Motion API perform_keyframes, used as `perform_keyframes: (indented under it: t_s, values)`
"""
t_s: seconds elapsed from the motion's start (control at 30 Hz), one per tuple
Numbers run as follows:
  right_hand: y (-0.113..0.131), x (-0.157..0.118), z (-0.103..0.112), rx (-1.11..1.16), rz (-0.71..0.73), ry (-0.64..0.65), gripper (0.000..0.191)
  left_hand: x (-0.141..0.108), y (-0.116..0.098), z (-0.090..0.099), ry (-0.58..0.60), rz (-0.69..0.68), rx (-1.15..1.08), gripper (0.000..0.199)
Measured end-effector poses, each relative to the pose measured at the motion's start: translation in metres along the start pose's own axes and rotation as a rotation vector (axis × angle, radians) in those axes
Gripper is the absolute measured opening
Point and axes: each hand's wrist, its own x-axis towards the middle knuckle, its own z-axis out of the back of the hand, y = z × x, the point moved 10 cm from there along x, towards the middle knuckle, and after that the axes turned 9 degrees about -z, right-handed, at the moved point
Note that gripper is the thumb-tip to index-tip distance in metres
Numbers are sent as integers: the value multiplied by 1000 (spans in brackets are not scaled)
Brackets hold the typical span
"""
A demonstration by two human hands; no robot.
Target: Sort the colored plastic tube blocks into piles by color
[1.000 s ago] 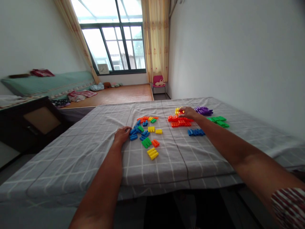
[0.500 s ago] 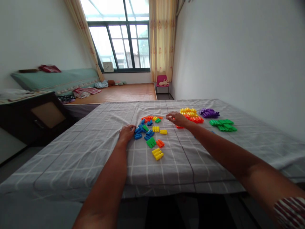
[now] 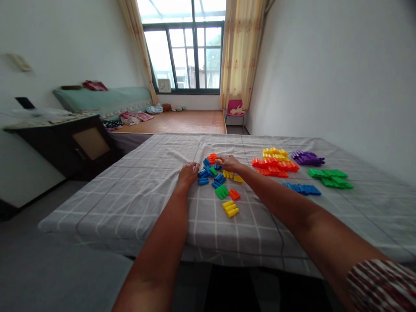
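Small ridged plastic building pieces lie in a loose mixed pile on the cloth-covered table. My left hand (image 3: 189, 173) rests at the pile's left edge, fingers loosely curled, beside the blue pieces (image 3: 203, 177). Over the far part of the pile, my right hand (image 3: 230, 163) reaches in with fingers stretched out at the orange pieces (image 3: 212, 158); it partly hides what lies beneath. Closer to me are a green piece (image 3: 222, 192), a small orange piece (image 3: 234, 194) and a yellow piece (image 3: 230, 209). I see nothing held in either hand.
Colour-sorted groups lie on the right: orange rows (image 3: 275, 166), yellow rows (image 3: 275, 153), purple rows (image 3: 307, 157), green rows (image 3: 330, 177) and a blue row (image 3: 302, 189). The grey checked tablecloth (image 3: 136, 190) covers the table. A dark cabinet (image 3: 65, 143) stands at left.
My right hand has moved left, from near the sorted rows to the far side of the mixed pile. The view has turned left; my left hand stays beside the pile.
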Motion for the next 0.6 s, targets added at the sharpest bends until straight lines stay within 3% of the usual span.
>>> perform_keyframes:
  t_s: [0.07,0.13,0.23,0.37,0.5,0.6]
  values:
    - [13,-16,8,69,91,12,53,0,-4,1,-13,-32,-28,34]
    - [11,-37,21,120,150,19,54,0,-12,1,-13,-83,-59,35]
    - [-16,-73,30,111,129,96,76,0,-25,0,13,-149,-90,37]
    - [-44,-107,18,20,53,177,90,-1,-34,-5,53,-165,-117,42]
    - [-19,-111,6,105,38,124,64,-4,-37,-10,70,-192,-132,45]
    - [8,-105,18,226,52,-2,48,-5,-34,-9,63,-185,-120,47]
